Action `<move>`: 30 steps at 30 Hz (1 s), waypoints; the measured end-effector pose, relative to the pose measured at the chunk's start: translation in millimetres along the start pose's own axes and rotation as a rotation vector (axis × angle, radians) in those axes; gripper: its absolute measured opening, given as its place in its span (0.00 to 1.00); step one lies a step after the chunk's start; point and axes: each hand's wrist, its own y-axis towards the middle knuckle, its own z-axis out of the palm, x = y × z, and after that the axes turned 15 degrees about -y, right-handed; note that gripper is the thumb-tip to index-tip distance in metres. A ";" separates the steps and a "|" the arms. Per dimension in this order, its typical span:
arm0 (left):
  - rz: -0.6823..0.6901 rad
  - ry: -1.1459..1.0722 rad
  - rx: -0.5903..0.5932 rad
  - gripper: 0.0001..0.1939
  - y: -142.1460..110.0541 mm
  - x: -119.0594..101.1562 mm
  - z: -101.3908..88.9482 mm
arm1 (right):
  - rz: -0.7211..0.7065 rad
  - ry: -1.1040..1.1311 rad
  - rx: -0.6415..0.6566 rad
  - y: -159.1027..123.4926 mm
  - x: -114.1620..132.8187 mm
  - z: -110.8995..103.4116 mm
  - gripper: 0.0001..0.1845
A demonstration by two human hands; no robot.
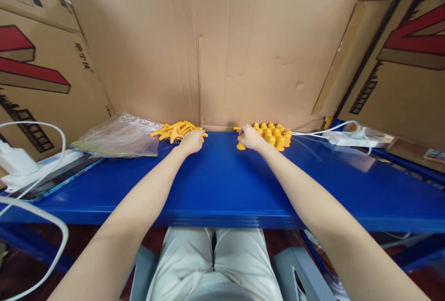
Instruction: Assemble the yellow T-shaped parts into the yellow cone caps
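Note:
At the back of the blue table, my left hand is closed at the right end of a loose pile of yellow curved plastic pieces. A yellow tip shows past its fingers, which seem to grip one piece. Further right, my right hand pinches a small yellow cup-shaped plastic piece whose round base stands on the table. Fingers hide most of that piece. Right beside this hand stand several similar yellow cup-shaped pieces in a close group, upright. Another yellow bit shows behind my right fingertips.
Clear plastic bags lie left of the pile. A cardboard panel closes off the back of the blue table. Large cartons flank both sides. Power strips with white cables lie at both ends.

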 end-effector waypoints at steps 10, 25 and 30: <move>-0.303 0.047 0.014 0.17 -3.7 6.2 -12.1 | -0.004 0.345 0.121 -0.6 5.1 25.3 0.10; -0.384 0.244 -0.032 0.14 -9.5 -7.4 -21.0 | -0.129 0.288 0.078 -2.0 5.2 24.1 0.14; -0.364 0.165 -0.140 0.14 -8.7 -11.1 -24.0 | -0.139 0.273 0.067 -1.5 4.4 25.6 0.14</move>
